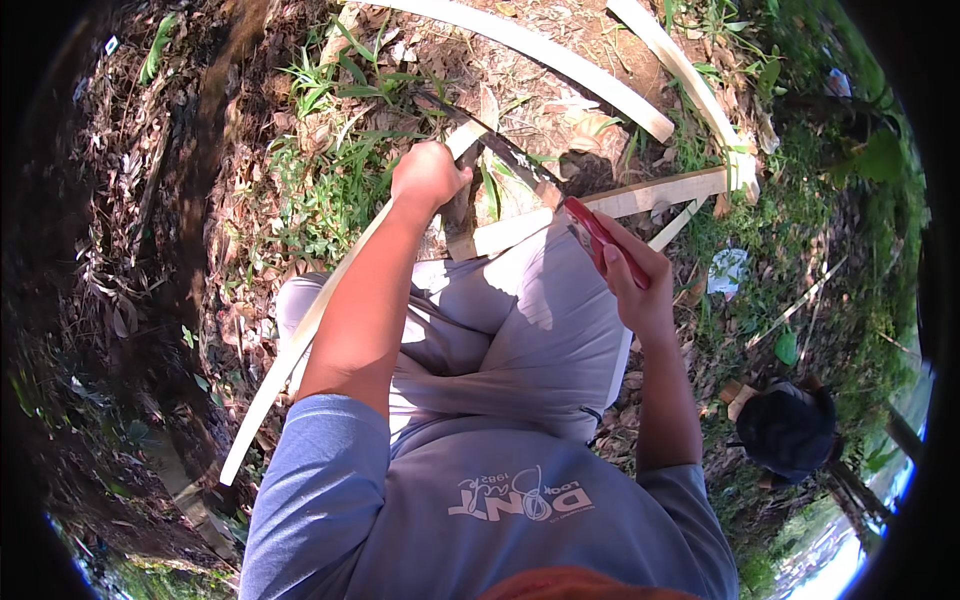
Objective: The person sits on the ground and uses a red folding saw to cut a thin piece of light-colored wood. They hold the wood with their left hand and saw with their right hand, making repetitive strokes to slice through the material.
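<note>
My left hand [428,174] is closed around a long pale strip of split bamboo [300,340] that runs from its far end by my fist down past my left knee. My right hand [640,285] grips the red handle [600,240] of a big knife. Its dark blade [500,145] points up and left, lying across the strip's end just beyond my left fist. I am sitting, and my grey trousers [510,320] lie under both arms.
More pale split strips [560,55] lie on the ground ahead, one [650,195] crossing near my right knee. Dry leaves, grass and dirt surround me. A dark cap [790,430] lies at the right on the grass. A white scrap [728,268] rests nearby.
</note>
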A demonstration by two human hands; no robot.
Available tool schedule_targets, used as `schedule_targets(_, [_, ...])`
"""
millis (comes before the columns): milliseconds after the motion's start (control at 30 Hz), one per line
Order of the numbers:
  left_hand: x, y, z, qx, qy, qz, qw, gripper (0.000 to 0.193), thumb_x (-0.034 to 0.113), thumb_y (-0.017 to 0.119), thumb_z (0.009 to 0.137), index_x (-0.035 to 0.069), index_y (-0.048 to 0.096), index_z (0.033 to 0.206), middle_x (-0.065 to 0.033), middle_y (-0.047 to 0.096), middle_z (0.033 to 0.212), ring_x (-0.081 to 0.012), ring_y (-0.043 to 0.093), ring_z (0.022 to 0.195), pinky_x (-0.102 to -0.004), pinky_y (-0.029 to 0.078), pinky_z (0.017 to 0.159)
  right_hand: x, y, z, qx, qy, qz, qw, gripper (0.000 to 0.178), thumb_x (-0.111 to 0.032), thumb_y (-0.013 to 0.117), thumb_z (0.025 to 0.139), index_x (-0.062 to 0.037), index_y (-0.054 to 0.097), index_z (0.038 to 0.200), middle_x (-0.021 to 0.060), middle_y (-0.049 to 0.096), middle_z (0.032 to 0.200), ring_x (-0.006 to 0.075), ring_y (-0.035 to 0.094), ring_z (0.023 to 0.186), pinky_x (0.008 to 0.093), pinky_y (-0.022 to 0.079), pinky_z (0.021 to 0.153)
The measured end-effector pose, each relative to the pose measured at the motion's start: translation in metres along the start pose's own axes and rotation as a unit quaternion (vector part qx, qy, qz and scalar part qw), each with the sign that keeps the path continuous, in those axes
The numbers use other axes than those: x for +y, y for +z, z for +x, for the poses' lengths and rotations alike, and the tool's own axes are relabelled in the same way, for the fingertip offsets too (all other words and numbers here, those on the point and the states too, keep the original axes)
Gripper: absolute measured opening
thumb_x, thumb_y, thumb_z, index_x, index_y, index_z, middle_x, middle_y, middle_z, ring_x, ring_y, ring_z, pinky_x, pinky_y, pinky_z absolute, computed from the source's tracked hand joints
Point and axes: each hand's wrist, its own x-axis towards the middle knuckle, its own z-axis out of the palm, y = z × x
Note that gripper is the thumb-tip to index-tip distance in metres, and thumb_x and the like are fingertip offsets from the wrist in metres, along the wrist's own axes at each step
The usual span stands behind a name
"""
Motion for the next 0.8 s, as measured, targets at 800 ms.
schedule_targets(800, [-0.011, -0.016, -0.005, 0.019, 0.015, -0.057, 0.998, 0.048, 0.044, 0.084, 0.087, 0.002, 0.08, 0.109, -0.021, 0.077, 0.116, -0.0362, 0.075, 0.109, -0.0451, 0.059, 0.097, 0.009, -0.057, -0.097, 0.067, 0.005, -0.033, 0.997, 0.04, -0.017, 0.062, 0.107, 0.0041, 0.066, 0.141, 0.0034, 0.07, 0.089, 0.0044, 0.053, 0.067, 0.0211, 0.041, 0.06])
